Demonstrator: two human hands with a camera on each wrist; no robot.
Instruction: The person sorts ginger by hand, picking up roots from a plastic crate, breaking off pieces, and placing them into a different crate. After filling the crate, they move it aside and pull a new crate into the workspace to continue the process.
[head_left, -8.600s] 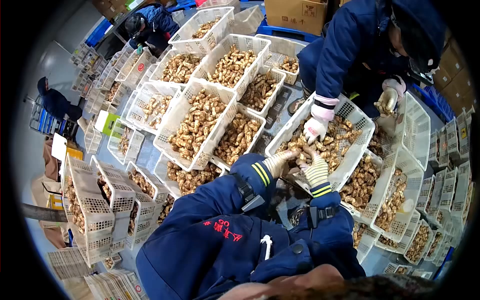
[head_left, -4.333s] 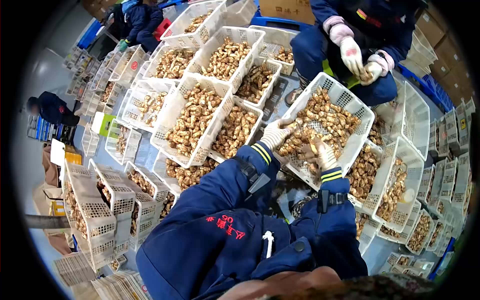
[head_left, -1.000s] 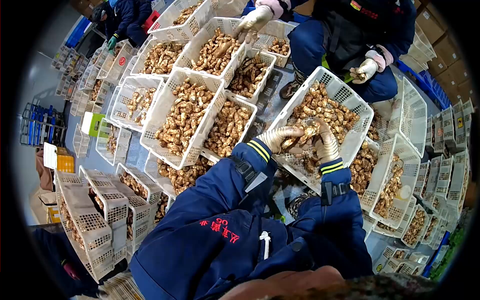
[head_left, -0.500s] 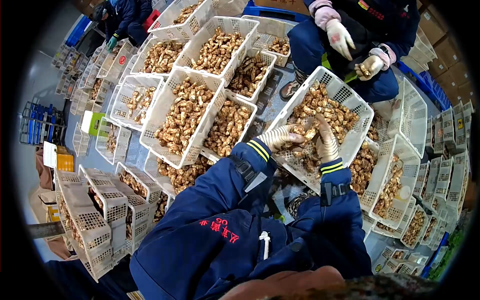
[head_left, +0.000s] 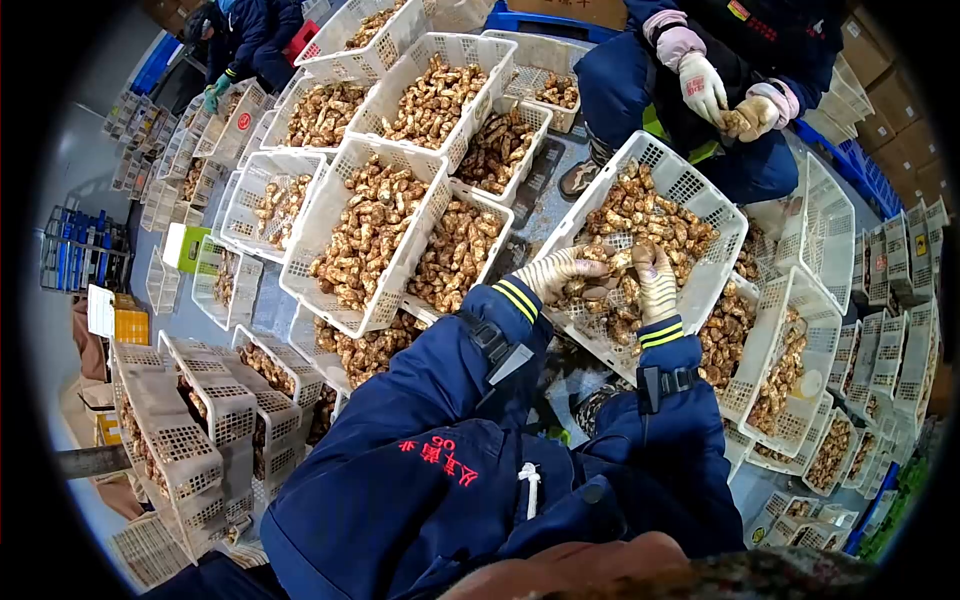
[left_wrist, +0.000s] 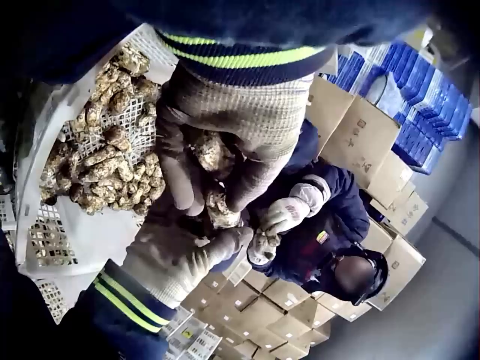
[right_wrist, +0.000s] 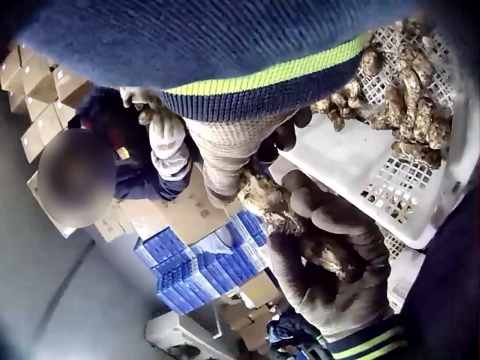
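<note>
Both my hands wear striped work gloves with dirty fingers and meet above a white perforated crate of brown-and-white mushrooms. My left hand grips one mushroom against its palm. Its fingertips also hold a second mushroom out toward my right hand. That second mushroom bridges the two hands, and my right hand pinches its other end between thumb and fingers. In the right wrist view the palm mushroom shows inside the curled left fingers.
Opposite me sits a person whose gloved hands hold a mushroom. Stacked crates of mushrooms stand on the left, with more crates close on the right. Cardboard boxes and blue crates are piled behind.
My right hand has come back down onto the mushroom at my left fingertips. The person opposite has drawn an arm back from a far crate and brought both hands together.
</note>
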